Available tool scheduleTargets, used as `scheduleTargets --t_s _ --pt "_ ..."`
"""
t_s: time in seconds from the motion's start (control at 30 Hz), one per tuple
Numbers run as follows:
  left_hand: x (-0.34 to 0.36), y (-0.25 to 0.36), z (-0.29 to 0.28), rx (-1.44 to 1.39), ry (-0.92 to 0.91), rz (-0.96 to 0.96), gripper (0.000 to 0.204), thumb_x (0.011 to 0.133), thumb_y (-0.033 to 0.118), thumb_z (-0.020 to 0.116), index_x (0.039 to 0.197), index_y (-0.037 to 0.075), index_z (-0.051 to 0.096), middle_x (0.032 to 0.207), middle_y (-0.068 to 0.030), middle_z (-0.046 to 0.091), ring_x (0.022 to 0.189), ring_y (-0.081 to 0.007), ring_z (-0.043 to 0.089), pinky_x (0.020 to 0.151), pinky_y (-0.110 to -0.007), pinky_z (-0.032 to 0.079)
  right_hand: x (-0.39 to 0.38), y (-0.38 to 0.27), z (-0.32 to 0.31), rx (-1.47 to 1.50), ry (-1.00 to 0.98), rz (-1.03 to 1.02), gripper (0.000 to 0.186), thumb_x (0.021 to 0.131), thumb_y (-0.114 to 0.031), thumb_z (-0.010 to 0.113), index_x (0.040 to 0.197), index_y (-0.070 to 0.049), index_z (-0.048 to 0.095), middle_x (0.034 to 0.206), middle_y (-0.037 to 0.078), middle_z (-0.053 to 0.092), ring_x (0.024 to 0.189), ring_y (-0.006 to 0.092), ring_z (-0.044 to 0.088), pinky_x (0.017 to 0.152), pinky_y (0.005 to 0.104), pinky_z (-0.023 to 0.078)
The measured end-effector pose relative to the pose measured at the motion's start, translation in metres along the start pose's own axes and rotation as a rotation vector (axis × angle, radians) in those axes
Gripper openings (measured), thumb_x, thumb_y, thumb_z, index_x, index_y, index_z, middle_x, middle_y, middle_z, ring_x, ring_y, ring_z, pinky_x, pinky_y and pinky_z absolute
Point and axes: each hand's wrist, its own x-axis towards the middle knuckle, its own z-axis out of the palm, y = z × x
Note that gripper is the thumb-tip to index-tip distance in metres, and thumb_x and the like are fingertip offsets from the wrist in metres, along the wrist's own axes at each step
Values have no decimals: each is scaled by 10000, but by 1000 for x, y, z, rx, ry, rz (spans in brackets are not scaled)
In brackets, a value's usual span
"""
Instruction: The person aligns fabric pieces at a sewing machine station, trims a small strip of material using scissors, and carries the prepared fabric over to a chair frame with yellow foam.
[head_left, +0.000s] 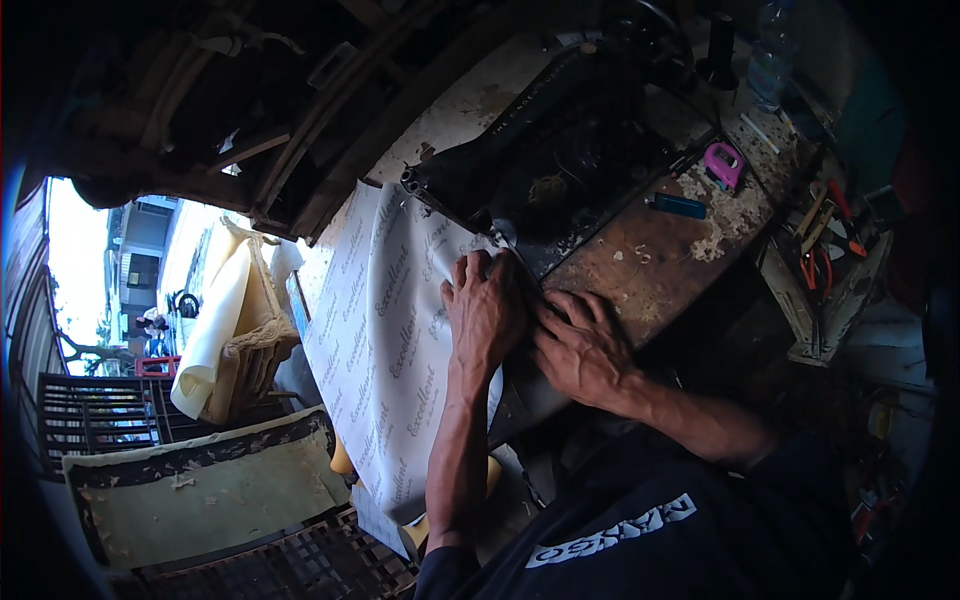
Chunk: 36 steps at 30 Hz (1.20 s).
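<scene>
Two hands work just beside each other. The left hand (487, 310) lies on one white printed sheet (375, 330), near one black sewing machine (540, 110); the right hand (588, 350) is at the near edge of the worn tabletop (640, 255). Whether either grips cannot be told. One pink tape measure (722, 165) and one blue oblong object (678, 206) lie beyond. Daylight enters the dim room at left. The left forearm (458, 450) hides part of the sheet.
</scene>
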Motion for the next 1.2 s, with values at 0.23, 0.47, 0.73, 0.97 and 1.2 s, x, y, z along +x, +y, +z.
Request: scheduleTargets --t_s 0.23,0.47,0.73,0.97,1.2 --pt "2 3 8 43 71 -12 316 935 179 651 1240 130 722 1184 -135 639 1182 -367 576 1010 -526 446 4 1 6 -17 -21 -25 294 909 -236 681 1111 -42 771 1367 161 646 1377 345 509 1181 511 340" --pt "3 3 9 38 84 -13 299 937 188 652 1219 125 730 1167 -134 637 1153 -364 581 967 -526 460 8 2 10 -28 -28 -44 266 890 -244 674 1017 -37 784 1233 173 686 1371 379 505 1176 549 341" --pt "6 4 13 -18 53 -84 371 869 173 690 1229 93 732 1211 -154 628 1217 -374 556 1002 -613 427 8 4 19 17 -27 -47 251 898 -208 625 857 -14 778 1108 224 714 1356 420 507 1198 567 326" --pt "-35 19 0 97 156 -97 470 819 141 724 1288 122 743 1207 -141 662 1172 -361 590 1039 -465 440 -16 -13 5 37 -204 -78 496 962 -260 572 1372 3 667 1528 234 529 1542 456 314 1283 610 192" --pt "-25 19 -6 91 44 -11 288 866 160 665 1135 99 750 1068 -118 662 1115 -324 603 979 -477 425 -8 -20 15 22 -155 -51 565 890 -267 690 1390 -6 656 1528 263 507 1526 473 330 1267 621 199"
